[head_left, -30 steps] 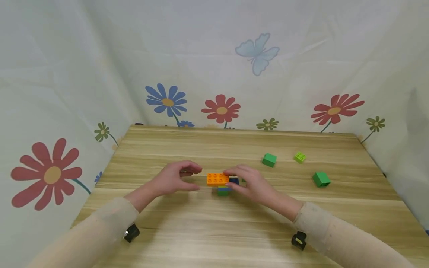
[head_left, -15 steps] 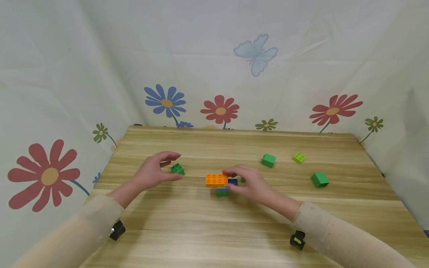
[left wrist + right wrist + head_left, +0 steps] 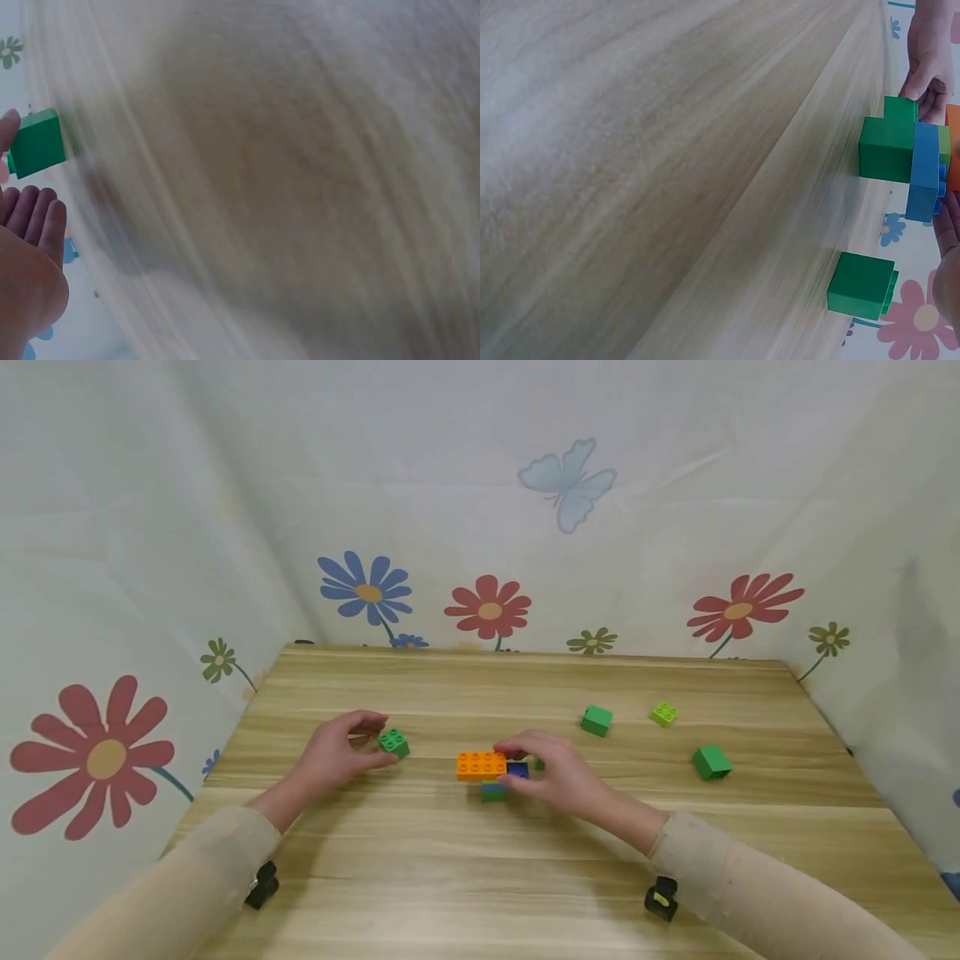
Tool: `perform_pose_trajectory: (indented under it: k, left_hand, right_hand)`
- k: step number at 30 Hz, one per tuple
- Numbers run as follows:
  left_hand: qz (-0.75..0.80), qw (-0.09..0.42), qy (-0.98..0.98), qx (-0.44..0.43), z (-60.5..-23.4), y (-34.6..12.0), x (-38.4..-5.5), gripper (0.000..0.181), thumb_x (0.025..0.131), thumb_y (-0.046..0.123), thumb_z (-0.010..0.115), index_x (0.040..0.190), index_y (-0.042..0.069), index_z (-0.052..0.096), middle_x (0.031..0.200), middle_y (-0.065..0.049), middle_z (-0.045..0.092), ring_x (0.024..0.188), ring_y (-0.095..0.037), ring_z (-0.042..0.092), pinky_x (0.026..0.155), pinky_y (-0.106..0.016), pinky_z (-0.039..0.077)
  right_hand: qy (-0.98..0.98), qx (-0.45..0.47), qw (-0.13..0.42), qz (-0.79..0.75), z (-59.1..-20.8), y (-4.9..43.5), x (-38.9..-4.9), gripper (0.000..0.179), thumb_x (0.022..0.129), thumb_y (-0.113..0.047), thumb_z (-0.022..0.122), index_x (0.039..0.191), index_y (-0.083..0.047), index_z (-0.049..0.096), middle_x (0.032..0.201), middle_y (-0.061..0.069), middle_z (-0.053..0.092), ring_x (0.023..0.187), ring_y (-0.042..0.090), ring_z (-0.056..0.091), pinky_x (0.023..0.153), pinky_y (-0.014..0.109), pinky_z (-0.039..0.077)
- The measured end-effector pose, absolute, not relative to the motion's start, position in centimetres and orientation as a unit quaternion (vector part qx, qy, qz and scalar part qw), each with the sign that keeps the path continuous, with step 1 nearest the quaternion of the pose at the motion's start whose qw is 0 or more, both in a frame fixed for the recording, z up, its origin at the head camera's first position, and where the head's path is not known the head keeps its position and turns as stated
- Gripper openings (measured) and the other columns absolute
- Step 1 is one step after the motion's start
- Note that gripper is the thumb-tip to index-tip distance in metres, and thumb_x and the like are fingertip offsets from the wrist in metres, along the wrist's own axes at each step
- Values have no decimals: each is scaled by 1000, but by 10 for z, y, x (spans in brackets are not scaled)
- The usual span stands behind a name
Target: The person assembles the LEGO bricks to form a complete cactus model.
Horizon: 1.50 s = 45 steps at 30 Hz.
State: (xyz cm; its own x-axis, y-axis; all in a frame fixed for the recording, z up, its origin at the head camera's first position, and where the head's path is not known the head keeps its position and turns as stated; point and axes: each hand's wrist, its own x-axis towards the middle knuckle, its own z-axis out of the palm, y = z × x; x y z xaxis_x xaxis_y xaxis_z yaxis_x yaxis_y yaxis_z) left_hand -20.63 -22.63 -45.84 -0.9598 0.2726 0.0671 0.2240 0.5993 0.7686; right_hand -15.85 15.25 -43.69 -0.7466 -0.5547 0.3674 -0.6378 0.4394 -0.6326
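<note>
My left hand (image 3: 333,760) pinches a green four-stud brick (image 3: 393,743) low over the wooden table. The left wrist view shows the thumb (image 3: 7,129) against the brick's edge, while the outer fingers curl loosely apart from it. In the middle, my right hand (image 3: 558,772) holds a small stack of bricks between thumb and fingers. An orange eight-stud brick (image 3: 482,766) tops that stack, with a lime brick (image 3: 943,144) beneath it, then a blue brick (image 3: 924,169) and a green brick (image 3: 887,150) at the base. My palm and fingers hide part of the stack's right side.
Toward the back right lie a green brick (image 3: 597,720) and a small lime brick (image 3: 663,714). Another green brick (image 3: 712,762), tipped on its side, lies farther right. A flower-printed curtain (image 3: 420,510) rises behind the wooden table (image 3: 450,877).
My left hand moves left from beside the stack to the green brick, then draws back slightly and narrows around it. The brick turns a little. My right hand stays on the stack.
</note>
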Motion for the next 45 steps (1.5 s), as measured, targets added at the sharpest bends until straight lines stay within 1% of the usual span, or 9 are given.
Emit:
perform_pose_trajectory:
  k: [6, 9, 17, 21, 24, 29, 35, 42, 45]
  left_hand:
    - [415, 16, 900, 132, -466, -229, -207, 49, 86, 19, 93, 127, 4, 71, 121, -11, 74, 114, -29, 71, 101, -44, 60]
    - [415, 15, 900, 134, -467, -229, -208, 44, 87, 18, 92, 124, 5, 72, 117, -10, 75, 109, -27, 72, 96, -41, 62]
    - [427, 22, 893, 143, -467, -226, -209, 39, 89, 13, 89, 122, 2, 72, 116, -12, 75, 109, -29, 72, 96, -41, 62]
    - [429, 31, 891, 146, -464, -225, -211, 38, 90, 11, 88, 124, 5, 72, 119, -11, 75, 111, -28, 72, 96, -38, 62]
    - [430, 37, 888, 160, -457, -221, -214, 38, 91, 11, 87, 125, 7, 72, 121, -9, 75, 113, -27, 72, 97, -38, 62]
    - [434, 44, 879, 192, -435, -214, -217, 39, 90, 11, 87, 126, 8, 72, 122, -8, 75, 113, -29, 72, 99, -41, 61]
    - [431, 56, 872, 224, -406, -200, -217, 40, 90, 11, 87, 127, 8, 73, 123, -8, 74, 114, -35, 70, 102, -49, 60]
    - [424, 69, 865, 261, -380, -179, -209, 38, 90, 10, 87, 126, 11, 74, 120, -3, 75, 109, -27, 71, 101, -45, 61]
    - [431, 84, 855, 277, -374, -170, -203, 36, 90, 10, 86, 125, 11, 75, 119, -2, 75, 109, -25, 71, 102, -47, 60]
  right_hand:
    - [-850, 348, 40, 393, -437, 151, -159, 39, 92, -18, 87, 128, -9, 75, 123, 3, 76, 107, 18, 72, 96, 41, 62]
    - [-852, 346, 36, 391, -438, 151, -159, 39, 92, -18, 87, 128, -9, 74, 123, 3, 76, 107, 19, 72, 96, 41, 62]
    - [-856, 342, 34, 386, -438, 152, -159, 40, 92, -18, 87, 128, -9, 74, 122, 3, 76, 107, 18, 71, 96, 42, 62]
    - [-859, 338, 30, 384, -440, 152, -160, 40, 92, -20, 87, 128, -10, 74, 122, 2, 76, 107, 18, 71, 96, 43, 62]
    - [-860, 336, 29, 384, -440, 152, -160, 40, 92, -20, 88, 128, -10, 74, 122, 2, 76, 106, 18, 71, 96, 43, 62]
    - [-860, 336, 29, 384, -439, 151, -160, 39, 92, -21, 87, 128, -11, 74, 122, 1, 75, 106, 17, 70, 96, 42, 62]
    - [-857, 343, 39, 382, -440, 152, -160, 40, 91, -19, 88, 128, -11, 75, 121, 1, 76, 104, 15, 70, 94, 43, 63]
    - [-858, 344, 44, 378, -441, 152, -161, 39, 92, -21, 88, 127, -12, 75, 121, 0, 76, 105, 14, 70, 95, 35, 62]
    - [-859, 343, 40, 378, -441, 151, -161, 38, 93, -21, 87, 127, -12, 75, 121, 0, 76, 105, 14, 70, 96, 35, 62]
